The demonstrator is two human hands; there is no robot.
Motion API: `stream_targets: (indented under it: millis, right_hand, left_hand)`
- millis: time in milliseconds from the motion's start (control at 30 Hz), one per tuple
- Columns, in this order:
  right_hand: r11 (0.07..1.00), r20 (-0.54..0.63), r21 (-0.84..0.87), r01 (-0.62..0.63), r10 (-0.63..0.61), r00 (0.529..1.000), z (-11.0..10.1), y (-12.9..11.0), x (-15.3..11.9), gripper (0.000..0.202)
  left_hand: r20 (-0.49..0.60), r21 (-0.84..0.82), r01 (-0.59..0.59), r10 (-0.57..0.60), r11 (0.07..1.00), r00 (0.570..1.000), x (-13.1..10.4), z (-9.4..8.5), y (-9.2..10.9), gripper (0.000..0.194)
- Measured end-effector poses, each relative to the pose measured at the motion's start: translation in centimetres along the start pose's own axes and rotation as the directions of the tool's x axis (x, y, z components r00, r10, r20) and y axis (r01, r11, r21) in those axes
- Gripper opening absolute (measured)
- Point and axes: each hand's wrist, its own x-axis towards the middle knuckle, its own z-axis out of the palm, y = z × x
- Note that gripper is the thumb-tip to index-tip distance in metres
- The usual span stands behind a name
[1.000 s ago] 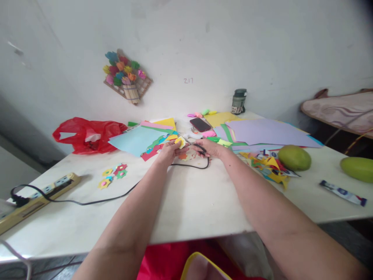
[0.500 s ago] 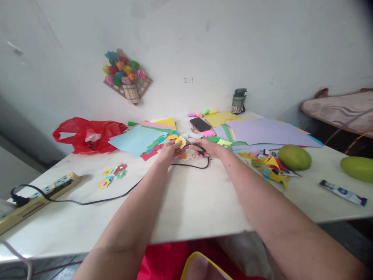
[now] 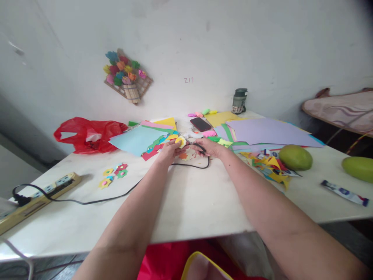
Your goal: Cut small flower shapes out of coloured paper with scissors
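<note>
Both my hands meet over the middle of the white table. My left hand (image 3: pixel 171 151) is closed on a small yellow and white paper piece (image 3: pixel 181 141). Close on its right, my right hand (image 3: pixel 208 148) grips black-handled scissors (image 3: pixel 199 147), whose blades reach toward the paper. Coloured paper scraps (image 3: pixel 153 151) lie just left of the hands. A black cord (image 3: pixel 192 167) curves beneath both hands. Several small paper flowers (image 3: pixel 121 170) rest farther left. The hands partly hide the scissors.
A red plastic bag (image 3: pixel 90 136) and a power strip (image 3: pixel 43 194) are at left. Purple paper (image 3: pixel 259 130), a phone (image 3: pixel 200 124) and a bottle (image 3: pixel 239 101) stand or lie behind. Yellow scraps (image 3: pixel 272 167), green fruit (image 3: pixel 295 157) and a tube (image 3: pixel 344 192) are at right.
</note>
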Motion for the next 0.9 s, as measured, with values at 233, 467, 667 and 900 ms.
stream_targets:
  millis: [233,467,667,900]
  right_hand:
    - [1.0,-0.001,0.001,-0.017,0.017,1.0,0.01,0.02,0.07,0.023]
    - [1.0,0.001,0.018,-0.018,0.018,1.0,-0.05,0.08,0.08,0.02]
    - [0.999,0.001,0.027,-0.036,0.036,0.999,0.01,-0.12,-0.01,0.02]
    - [0.999,0.015,0.022,-0.045,0.045,0.999,-0.17,0.07,0.06,0.021]
  left_hand:
    - [0.002,-0.001,-0.003,0.003,1.0,1.0,0.08,-0.21,-0.01,0.015]
    - [0.012,-0.006,0.001,-0.001,1.0,1.0,0.11,-0.39,0.01,0.015]
    - [0.003,-0.009,0.007,-0.007,1.0,1.0,0.21,-0.57,0.01,0.014]
    - [0.005,0.012,0.015,-0.015,1.0,1.0,0.22,-0.65,0.07,0.019]
